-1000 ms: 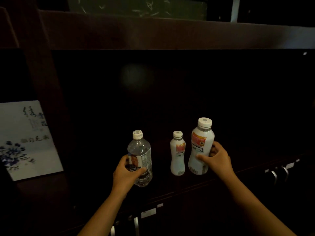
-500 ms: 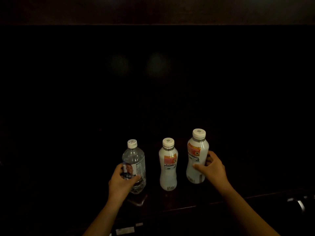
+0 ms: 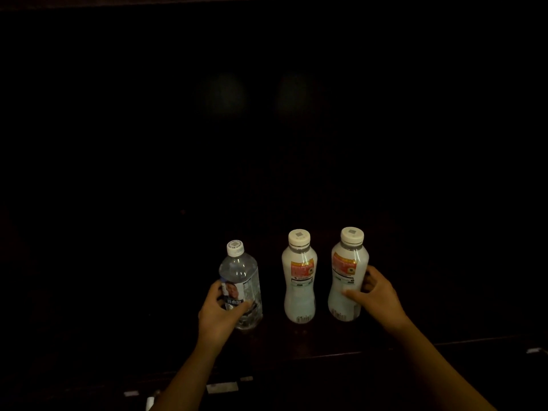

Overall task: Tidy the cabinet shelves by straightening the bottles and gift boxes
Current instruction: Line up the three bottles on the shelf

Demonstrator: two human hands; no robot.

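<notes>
Three bottles stand upright in a row on a dark cabinet shelf [image 3: 296, 342]. On the left is a clear water bottle [image 3: 240, 271] with a white cap; my left hand [image 3: 221, 314] is wrapped around its lower half. In the middle a white bottle [image 3: 299, 295] with an orange label stands free, touched by neither hand. On the right a second white bottle [image 3: 345, 280] with an orange label is gripped at its waist by my right hand [image 3: 375, 295].
The cabinet interior is very dark and its back and sides are barely visible. The shelf's front edge [image 3: 385, 350] runs below the bottles. Small pale tags [image 3: 222, 387] and a metal handle [image 3: 149, 403] show on the cabinet front beneath it.
The view has closed in on the shelf; the patterned box on the left has left the frame. The right white bottle now stands level with the middle one. Both hands keep their grips.
</notes>
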